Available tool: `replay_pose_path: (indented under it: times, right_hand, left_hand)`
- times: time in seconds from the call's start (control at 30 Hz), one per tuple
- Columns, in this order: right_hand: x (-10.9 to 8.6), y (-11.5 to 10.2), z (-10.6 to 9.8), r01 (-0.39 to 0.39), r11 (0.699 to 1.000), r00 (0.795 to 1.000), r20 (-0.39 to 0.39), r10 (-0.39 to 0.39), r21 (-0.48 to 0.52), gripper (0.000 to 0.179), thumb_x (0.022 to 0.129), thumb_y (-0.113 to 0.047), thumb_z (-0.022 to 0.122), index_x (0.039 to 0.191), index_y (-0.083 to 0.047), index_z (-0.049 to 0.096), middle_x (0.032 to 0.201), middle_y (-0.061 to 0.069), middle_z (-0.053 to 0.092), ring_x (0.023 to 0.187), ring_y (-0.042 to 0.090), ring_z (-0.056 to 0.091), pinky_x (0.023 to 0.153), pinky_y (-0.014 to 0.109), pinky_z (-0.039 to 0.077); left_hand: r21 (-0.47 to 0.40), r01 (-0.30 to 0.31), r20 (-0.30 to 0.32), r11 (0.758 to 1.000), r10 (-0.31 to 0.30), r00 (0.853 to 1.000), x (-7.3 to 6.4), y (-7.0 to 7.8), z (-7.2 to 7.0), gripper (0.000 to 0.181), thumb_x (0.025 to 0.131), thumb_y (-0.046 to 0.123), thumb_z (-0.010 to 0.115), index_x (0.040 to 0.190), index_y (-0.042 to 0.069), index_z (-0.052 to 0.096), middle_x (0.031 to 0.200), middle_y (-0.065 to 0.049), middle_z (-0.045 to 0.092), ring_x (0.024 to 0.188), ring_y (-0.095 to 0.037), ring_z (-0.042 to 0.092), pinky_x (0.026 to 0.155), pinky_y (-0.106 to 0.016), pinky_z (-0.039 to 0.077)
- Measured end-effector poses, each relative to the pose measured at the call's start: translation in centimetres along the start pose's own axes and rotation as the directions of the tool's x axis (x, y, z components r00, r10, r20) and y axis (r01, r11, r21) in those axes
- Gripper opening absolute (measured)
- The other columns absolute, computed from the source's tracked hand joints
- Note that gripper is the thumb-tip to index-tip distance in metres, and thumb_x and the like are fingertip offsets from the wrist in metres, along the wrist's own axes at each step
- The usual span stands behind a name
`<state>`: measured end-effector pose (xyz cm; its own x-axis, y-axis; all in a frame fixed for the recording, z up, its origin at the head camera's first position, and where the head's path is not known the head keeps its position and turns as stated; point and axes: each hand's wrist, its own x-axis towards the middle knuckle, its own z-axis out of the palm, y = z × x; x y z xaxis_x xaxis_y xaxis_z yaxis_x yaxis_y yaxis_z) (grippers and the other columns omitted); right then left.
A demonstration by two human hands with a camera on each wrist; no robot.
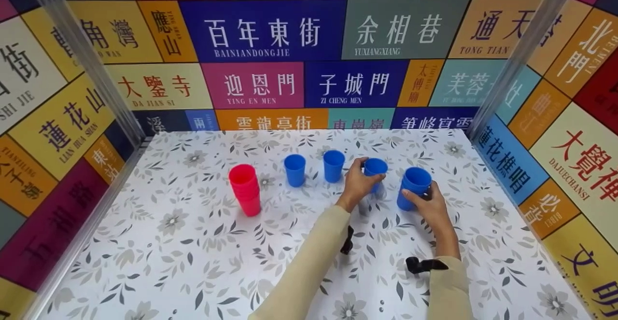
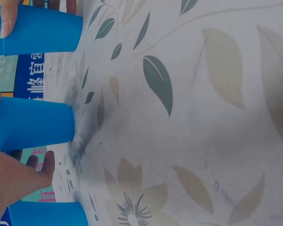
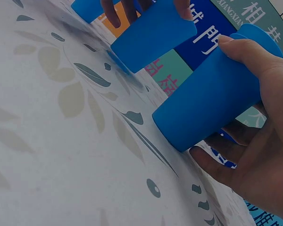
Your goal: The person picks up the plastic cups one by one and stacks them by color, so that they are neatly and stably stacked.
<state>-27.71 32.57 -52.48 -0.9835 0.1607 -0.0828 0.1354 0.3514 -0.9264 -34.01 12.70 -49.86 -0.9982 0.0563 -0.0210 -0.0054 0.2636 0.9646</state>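
On the right side of the table, a person's right hand holds a small stack of nested blue cups, thumb on the near side. Two rims show at the top of that stack in the right wrist view, and its base is close to the tabletop. Just left of it, the left hand grips a single blue cup near its rim, with fingers and thumb on opposite sides. The left wrist view shows this cup upright, its base close over the table.
Two more blue cups, one beside the left hand and one further left, stand upright in the row. A stack of red cups stands at the left. Printed panels wall the back and sides of the floral-patterned table.
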Motion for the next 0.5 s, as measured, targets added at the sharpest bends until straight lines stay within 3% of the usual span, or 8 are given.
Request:
replay_pose_path:
  times: [0.33,0.5]
  right_hand:
    - [0.0,0.0,0.0,0.003,1.0,1.0,0.003,-0.003,0.003,0.096,0.09,-0.047,0.071,0.159,-0.011,0.015,0.162,0.026,0.026,0.151,0.043,0.026,0.123,0.058,0.023]
    - [0.0,0.2,0.0,-0.003,1.0,1.0,0.009,0.002,0.029,0.096,0.089,-0.047,0.072,0.159,-0.013,0.016,0.163,0.025,0.027,0.152,0.042,0.026,0.123,0.057,0.024]
  left_hand:
    - [-0.023,-0.007,0.007,1.0,0.007,1.0,0.0,0.9,-0.2,0.066,0.084,0.027,0.082,0.141,0.014,0.052,0.148,-0.012,0.054,0.139,-0.025,0.05,0.113,-0.037,0.045]
    - [-0.085,0.006,0.018,0.996,-0.004,1.0,-0.2,1.5,-0.8,0.066,0.084,0.029,0.082,0.142,0.014,0.052,0.147,-0.011,0.054,0.137,-0.025,0.051,0.114,-0.04,0.045]
